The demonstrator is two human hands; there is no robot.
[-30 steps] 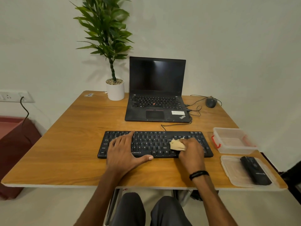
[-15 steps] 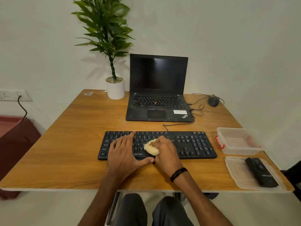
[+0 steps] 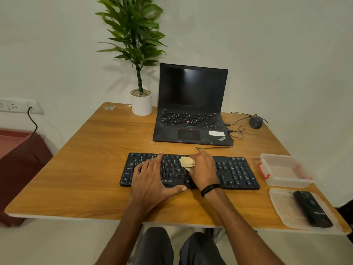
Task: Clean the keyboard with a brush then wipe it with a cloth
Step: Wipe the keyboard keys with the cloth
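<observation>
Black keyboard point(image 3: 235, 171): flat on the wooden surface point(image 3: 86, 169), parallel to the front edge and near it, roughly centred; brand lettering on the front strip.

Cloth point(image 3: 187, 162): small, pale cream, bunched into a wad; pressed onto the upper key rows at about the middle of the keyboard.

Right hand point(image 3: 204, 169): knuckles up over the keyboard's centre, fingers curled tight round the cloth and gripping it, the wad poking out on the thumb side. Black band point(image 3: 210, 189) on the wrist.

Left hand point(image 3: 150, 178): palm down on the left half of the keyboard, holding nothing; fingers point(image 3: 152, 163) straight and spread across the keys, thumb stretched out along the front strip.

Clear plastic box point(image 3: 286, 181): just right of the keyboard, lidless, red latches on the ends.

Clear lid point(image 3: 282, 207): on the surface in front of the box, near the right front corner.

Black oblong object point(image 3: 311, 210): lying on the lid; kind of object not discernible.

Black laptop point(image 3: 191, 111): open, screen dark, behind the keyboard.

Dark mouse point(image 3: 255, 122): right of the laptop, thin black cable point(image 3: 236, 129) looped between the two.

Potted plant point(image 3: 141, 104): white pot, tall green leaves, just left of the laptop at the back edge.

Wall socket point(image 3: 17, 107): far left, one dark cord plugged in.
</observation>
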